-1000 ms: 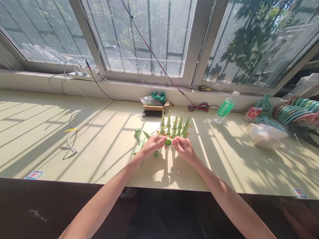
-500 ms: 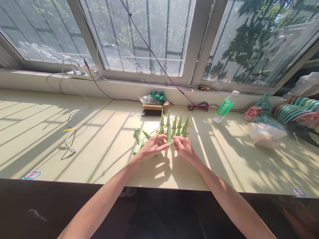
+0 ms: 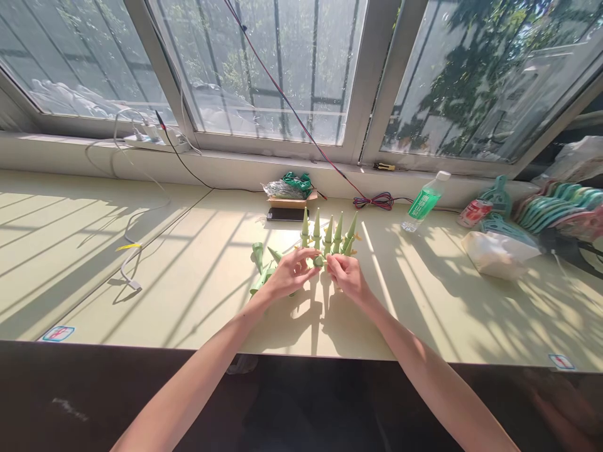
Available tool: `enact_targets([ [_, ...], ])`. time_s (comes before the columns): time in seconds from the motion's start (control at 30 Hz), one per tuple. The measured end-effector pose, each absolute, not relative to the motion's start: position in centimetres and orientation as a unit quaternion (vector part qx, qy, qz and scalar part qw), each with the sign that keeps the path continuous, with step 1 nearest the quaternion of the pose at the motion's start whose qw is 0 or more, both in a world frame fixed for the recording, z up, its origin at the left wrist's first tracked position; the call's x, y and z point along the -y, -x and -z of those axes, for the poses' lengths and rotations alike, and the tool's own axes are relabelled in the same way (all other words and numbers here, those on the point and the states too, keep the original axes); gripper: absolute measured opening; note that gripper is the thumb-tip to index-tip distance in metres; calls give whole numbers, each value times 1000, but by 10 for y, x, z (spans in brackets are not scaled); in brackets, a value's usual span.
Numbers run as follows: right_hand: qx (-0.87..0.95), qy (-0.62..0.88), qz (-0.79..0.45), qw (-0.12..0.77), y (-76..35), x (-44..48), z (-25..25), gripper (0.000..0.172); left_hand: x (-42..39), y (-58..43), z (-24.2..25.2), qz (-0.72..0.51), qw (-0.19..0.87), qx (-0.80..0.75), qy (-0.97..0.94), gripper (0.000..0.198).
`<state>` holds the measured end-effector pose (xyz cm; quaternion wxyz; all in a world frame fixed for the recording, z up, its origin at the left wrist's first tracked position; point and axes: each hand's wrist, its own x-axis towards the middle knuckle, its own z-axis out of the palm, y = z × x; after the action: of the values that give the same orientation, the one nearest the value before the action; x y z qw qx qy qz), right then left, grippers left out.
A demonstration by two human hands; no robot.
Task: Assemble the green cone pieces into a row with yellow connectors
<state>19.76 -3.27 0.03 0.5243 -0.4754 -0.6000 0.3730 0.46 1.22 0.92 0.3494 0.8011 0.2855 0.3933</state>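
Observation:
Between the fingers of my left hand (image 3: 296,274) is a small green cone (image 3: 319,260), its round end tipped toward me. Fingertips of my right hand (image 3: 347,276) are pinched together close against the cone's right side, at a thin yellowish strip (image 3: 325,256) that is too small to make out well. Just behind my hands several green cones (image 3: 338,233) stand upright in a cluster, with yellow bits at their sides. More green cones (image 3: 257,256) lie loose to the left of my left hand, which partly covers them.
Behind the cones are a dark phone (image 3: 287,214) and a small cardboard box (image 3: 293,202) with green material. A bottle (image 3: 424,204), red can (image 3: 475,213), white bag (image 3: 500,254) and pile of hangers (image 3: 560,210) are on the right. A white cable (image 3: 129,270) lies left.
The held cone has turned from pointing upright to showing its round end toward me. My left fingers have shifted around it; my right hand stays pinched beside it.

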Motion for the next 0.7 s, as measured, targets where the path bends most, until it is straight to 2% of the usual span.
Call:
enact_targets([
  [0.17,620,481,-305,540,-200,33,1,55,-13,-5,-18,-408,398,-328,-753,42],
  [0.33,684,473,-234,505,-201,36,-6,58,-12,-4,-25,-360,403,-354,-763,65],
  [0.5,708,467,-224,479,-200,38,-5,60,-9,-4,-28,-309,416,-354,-779,64],
  [0.7,704,464,-243,479,-199,38,-1,57,-7,-4,-28,-321,419,-342,-778,58],
])
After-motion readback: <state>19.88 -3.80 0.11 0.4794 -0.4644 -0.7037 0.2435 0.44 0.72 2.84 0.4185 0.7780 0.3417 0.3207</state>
